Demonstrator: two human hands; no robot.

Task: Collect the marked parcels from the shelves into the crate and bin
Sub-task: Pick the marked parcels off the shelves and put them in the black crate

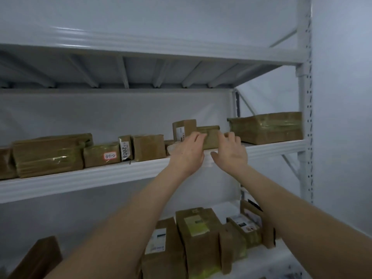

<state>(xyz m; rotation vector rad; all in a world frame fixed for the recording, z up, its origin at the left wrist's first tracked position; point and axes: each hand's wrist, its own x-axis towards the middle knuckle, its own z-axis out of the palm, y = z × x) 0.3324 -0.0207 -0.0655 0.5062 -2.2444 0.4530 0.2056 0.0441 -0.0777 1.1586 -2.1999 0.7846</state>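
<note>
A small brown taped parcel (211, 137) stands at the front of the middle shelf (120, 176). My left hand (188, 152) curls its fingers round the parcel's left end. My right hand (230, 151) reaches its fingers to the parcel's right end, thumb spread below. A taller brown box with a white label (184, 128) stands just behind. Further left sit a parcel with a red-edged sticker (101, 155) and a narrow one marked 2000 (125, 148). No crate or bin is in view.
A wide flat parcel (267, 127) lies at the shelf's right end beside the white upright post (305, 117). Large taped parcels (48, 156) fill the left. The lower shelf holds several upright labelled boxes (199, 238). A shelf deck hangs close overhead.
</note>
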